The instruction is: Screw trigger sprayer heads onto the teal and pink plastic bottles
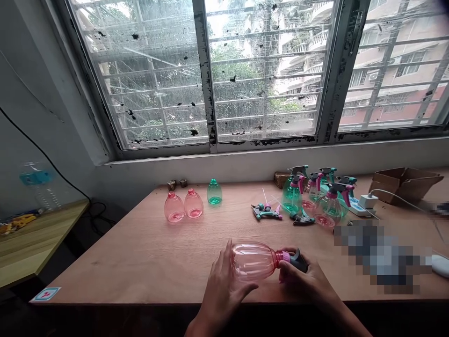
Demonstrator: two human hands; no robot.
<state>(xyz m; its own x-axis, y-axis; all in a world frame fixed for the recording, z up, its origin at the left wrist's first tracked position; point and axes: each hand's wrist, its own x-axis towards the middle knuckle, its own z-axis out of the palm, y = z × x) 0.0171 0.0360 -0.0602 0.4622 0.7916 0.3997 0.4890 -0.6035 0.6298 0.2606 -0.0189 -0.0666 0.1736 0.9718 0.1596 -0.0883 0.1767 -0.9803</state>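
A clear pink spray bottle lies sideways in the air above the table's front edge, its neck pointing right. My right hand is closed around its pink collar and dark grey spray head. At the bottle's base, my left hand has its fingers stretched out against the end, the thumb apart below. Farther back stand two pink bottles without heads and a green bottle, also headless. Several loose spray heads lie beyond the held bottle.
Several assembled spray bottles cluster at the back right, by a power strip with a white charger and cable. An open cardboard box sits behind them. A blurred patch covers something at right, beside a white mouse-like object.
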